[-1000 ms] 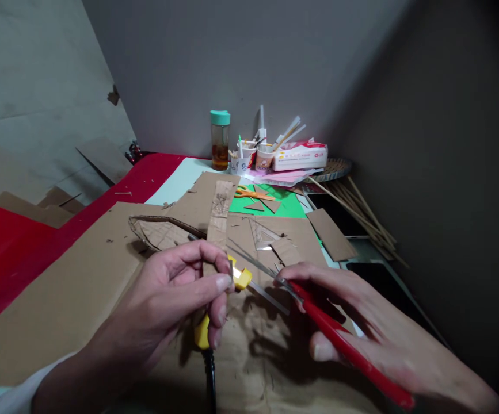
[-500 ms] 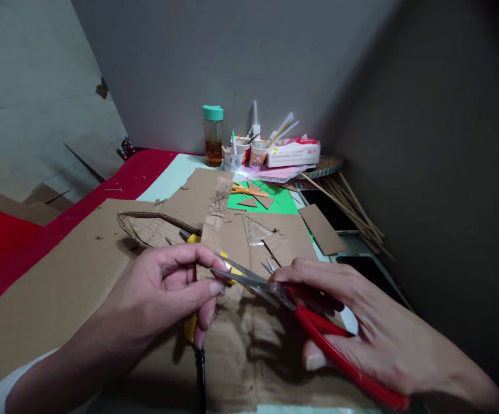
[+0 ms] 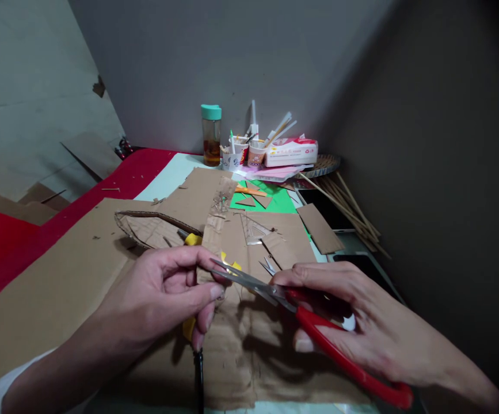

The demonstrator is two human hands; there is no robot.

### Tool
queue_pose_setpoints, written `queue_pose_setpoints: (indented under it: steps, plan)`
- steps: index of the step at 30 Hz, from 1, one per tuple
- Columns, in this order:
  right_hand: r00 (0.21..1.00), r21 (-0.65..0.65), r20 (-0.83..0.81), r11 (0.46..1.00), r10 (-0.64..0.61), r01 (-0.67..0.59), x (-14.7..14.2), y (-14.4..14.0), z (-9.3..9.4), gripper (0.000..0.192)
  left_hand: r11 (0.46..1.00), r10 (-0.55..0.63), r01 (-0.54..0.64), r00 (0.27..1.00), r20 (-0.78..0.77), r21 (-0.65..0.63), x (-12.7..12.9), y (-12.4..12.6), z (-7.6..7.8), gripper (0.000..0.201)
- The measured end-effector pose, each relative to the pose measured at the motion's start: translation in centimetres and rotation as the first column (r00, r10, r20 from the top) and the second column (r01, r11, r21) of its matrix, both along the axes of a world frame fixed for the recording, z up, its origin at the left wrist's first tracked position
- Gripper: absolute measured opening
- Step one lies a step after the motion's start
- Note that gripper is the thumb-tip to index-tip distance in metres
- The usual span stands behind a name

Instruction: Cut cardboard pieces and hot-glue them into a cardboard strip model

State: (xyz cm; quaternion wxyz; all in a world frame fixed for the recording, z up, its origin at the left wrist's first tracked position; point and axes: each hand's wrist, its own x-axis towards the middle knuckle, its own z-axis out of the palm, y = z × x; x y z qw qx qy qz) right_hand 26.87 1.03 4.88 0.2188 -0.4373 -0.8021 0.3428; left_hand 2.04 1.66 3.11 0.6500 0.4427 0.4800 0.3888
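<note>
A person's left hand (image 3: pixel 163 293) pinches the near end of a long cardboard strip (image 3: pixel 214 224) between thumb and fingers, the strip running away toward twelve o'clock over the cardboard sheets (image 3: pixel 68 282) that cover the table. The right hand (image 3: pixel 361 328) grips the handles of red-handled scissors (image 3: pixel 301 316), whose blades are parted and meet the strip's edge just beside the left fingertips. A yellow tool with a black cord (image 3: pixel 191 322) lies under the left hand. At twelve o'clock, against the wall, stand a teal-capped bottle (image 3: pixel 211 135), paper cups (image 3: pixel 243 154) of sticks and a tissue pack (image 3: pixel 291 152); bamboo sticks (image 3: pixel 348 210) lie at two o'clock.
</note>
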Motion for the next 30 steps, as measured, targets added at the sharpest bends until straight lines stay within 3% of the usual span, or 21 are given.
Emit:
queue_pose_setpoints:
  steps: [7,10,13,16,19,22,26,30]
  plan:
    - [0.999,0.083,0.040,0.996,0.013,-0.016,0.1,-0.1,-0.7,0.012,1.000,-0.004,0.004,1.000,-0.012,-0.023,-0.1,0.0,0.2,0.014]
    - [1.000,0.048,0.001,0.999,-0.003,0.003,0.1,0.1,-1.3,0.014,1.000,0.000,0.000,1.000,-0.013,-0.011,0.0,-0.1,0.3,0.013]
    - [0.982,-0.098,-0.150,0.990,-0.118,0.104,-0.3,0.5,-1.6,0.018,1.000,0.014,-0.014,1.000,0.003,0.009,0.1,-0.1,0.3,0.012]
    - [0.884,-0.327,-0.363,0.928,-0.296,0.177,-1.4,0.9,-1.9,0.030,1.000,-0.004,0.003,0.999,0.047,0.013,0.3,-0.2,-0.1,0.011]
    - [0.806,-0.447,-0.488,0.889,-0.336,0.099,-2.9,0.8,-2.1,0.047,0.999,-0.011,0.007,0.995,0.101,0.038,0.6,-0.3,-0.4,0.010]
    - [0.737,-0.481,-0.573,0.875,-0.359,0.052,-4.7,0.4,-2.4,0.052,0.997,0.033,-0.040,0.993,0.110,0.065,0.9,-0.5,-0.8,0.009]
    - [0.643,-0.484,-0.634,0.869,-0.429,0.103,-6.0,-0.1,-3.1,0.055,0.991,0.100,-0.107,0.991,0.092,0.080,1.3,-0.5,-1.1,0.010]
    - [0.612,-0.484,-0.651,0.867,-0.449,0.121,-6.2,0.0,-3.8,0.057,0.989,0.125,-0.131,0.989,0.076,0.074,1.6,-0.5,-1.3,0.012]
